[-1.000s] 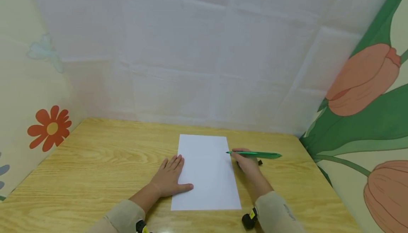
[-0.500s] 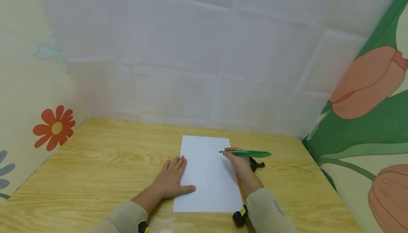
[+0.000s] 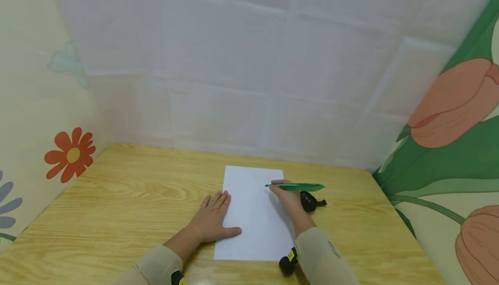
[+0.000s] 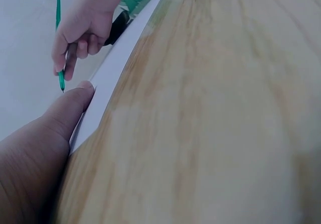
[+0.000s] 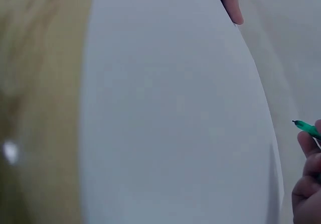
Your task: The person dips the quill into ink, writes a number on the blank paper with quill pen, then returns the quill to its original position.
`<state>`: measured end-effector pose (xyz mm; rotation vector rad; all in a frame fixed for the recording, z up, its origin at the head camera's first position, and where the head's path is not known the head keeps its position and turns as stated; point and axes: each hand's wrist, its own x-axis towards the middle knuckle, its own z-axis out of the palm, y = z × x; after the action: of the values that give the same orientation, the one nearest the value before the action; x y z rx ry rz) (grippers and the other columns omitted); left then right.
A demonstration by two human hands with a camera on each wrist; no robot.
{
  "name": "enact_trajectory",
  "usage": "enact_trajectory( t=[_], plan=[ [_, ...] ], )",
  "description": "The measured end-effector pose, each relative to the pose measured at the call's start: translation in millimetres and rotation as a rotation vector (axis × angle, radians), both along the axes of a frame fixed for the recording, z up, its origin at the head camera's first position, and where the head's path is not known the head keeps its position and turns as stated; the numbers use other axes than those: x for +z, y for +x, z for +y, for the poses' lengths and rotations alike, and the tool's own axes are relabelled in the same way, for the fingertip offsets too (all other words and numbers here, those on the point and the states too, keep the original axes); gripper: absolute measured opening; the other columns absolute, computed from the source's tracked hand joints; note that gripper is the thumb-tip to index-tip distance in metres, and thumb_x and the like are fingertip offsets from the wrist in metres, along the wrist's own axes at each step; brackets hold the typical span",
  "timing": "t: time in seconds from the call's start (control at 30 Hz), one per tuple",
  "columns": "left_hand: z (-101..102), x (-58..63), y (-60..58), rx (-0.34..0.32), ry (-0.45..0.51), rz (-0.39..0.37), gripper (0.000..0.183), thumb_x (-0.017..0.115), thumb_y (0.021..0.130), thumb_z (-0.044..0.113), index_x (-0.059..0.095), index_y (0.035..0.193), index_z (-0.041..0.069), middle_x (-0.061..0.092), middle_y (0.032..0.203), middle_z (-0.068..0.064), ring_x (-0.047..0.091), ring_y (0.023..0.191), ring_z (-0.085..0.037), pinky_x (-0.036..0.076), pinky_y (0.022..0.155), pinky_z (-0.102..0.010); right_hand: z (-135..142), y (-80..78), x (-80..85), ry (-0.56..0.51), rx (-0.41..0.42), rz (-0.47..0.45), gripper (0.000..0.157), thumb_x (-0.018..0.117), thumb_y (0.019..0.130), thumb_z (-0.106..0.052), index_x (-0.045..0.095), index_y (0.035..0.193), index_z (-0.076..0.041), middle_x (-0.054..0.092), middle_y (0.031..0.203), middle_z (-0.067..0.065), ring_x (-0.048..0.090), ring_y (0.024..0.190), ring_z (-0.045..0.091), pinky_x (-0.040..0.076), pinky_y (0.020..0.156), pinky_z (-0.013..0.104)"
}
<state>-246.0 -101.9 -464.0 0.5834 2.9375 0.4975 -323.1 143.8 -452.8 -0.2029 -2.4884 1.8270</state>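
A blank white sheet of paper (image 3: 257, 233) lies upright on the wooden table. My left hand (image 3: 212, 220) rests flat at its left edge, thumb out on the sheet and fingers straight. Over the upper right part of the paper, my right hand (image 3: 288, 198) pinches a slim green pen (image 3: 306, 187) with a leaf-shaped barrel. Its dark tip points left. In the right wrist view the pen (image 5: 307, 128) appears raised off the sheet. The left wrist view shows the left thumb (image 4: 67, 111) with the right hand (image 4: 85, 28) beyond it.
Just right of the right hand, a rounded black object (image 3: 308, 201) with a short tail sits on the table (image 3: 136, 198); its kind is unclear. A white sheet-covered wall (image 3: 218, 59) stands behind the table. Flower-printed walls flank both sides.
My right hand has moved left with the pen, from the paper's right edge to over the sheet, uncovering the black object. The left hand stays on the paper. The view has shifted slightly.
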Motion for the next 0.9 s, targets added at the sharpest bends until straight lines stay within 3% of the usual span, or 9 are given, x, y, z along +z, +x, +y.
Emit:
enact_trajectory(
  t=[0.13, 0.4, 0.67, 0.9],
  plan=[
    [0, -1.0, -0.1, 0.006, -0.009, -0.001, 0.110, 0.054, 0.082, 0.076, 0.024, 0.154, -0.002, 0.019, 0.163, -0.017, 0.014, 0.153, -0.032, 0.007, 0.123, -0.056, -4, 1.3, -1.4, -0.009, -0.016, -0.003, 0.027, 0.073, 0.081, -0.016, 0.073, 0.104, -0.002, 0.073, 0.106, 0.012, 0.059, 0.087, 0.013, 0.044, 0.074, 0.022],
    [1, -1.4, -0.9, 0.013, -0.011, -0.006, 0.110, 0.053, 0.081, 0.077, 0.024, 0.154, -0.001, 0.018, 0.163, -0.016, 0.013, 0.153, -0.031, 0.006, 0.123, -0.055, -11, -0.6, -2.8, 0.021, -0.027, 0.008, 0.027, 0.071, 0.081, -0.014, 0.072, 0.104, 0.000, 0.073, 0.090, 0.003, 0.052, 0.073, 0.009, 0.042, 0.067, 0.021],
    [1, -0.9, -0.1, 0.015, -0.009, -0.007, 0.110, 0.053, 0.082, 0.077, 0.024, 0.154, -0.001, 0.018, 0.163, -0.016, 0.013, 0.153, -0.031, 0.006, 0.123, -0.055, -14, -4.8, -2.5, 0.031, -0.057, -0.023, 0.026, 0.070, 0.083, -0.014, 0.072, 0.106, 0.000, 0.074, 0.102, 0.012, 0.061, 0.085, 0.015, 0.046, 0.071, 0.020],
    [1, -2.1, -1.2, 0.019, -0.019, -0.002, 0.111, 0.052, 0.081, 0.078, 0.023, 0.154, 0.000, 0.017, 0.164, -0.016, 0.012, 0.153, -0.031, 0.006, 0.123, -0.054, -16, -6.5, -2.1, 0.040, -0.068, -0.040, 0.026, 0.071, 0.084, -0.015, 0.073, 0.105, -0.001, 0.073, 0.107, 0.014, 0.065, 0.100, 0.025, 0.051, 0.086, 0.031]
  ],
)
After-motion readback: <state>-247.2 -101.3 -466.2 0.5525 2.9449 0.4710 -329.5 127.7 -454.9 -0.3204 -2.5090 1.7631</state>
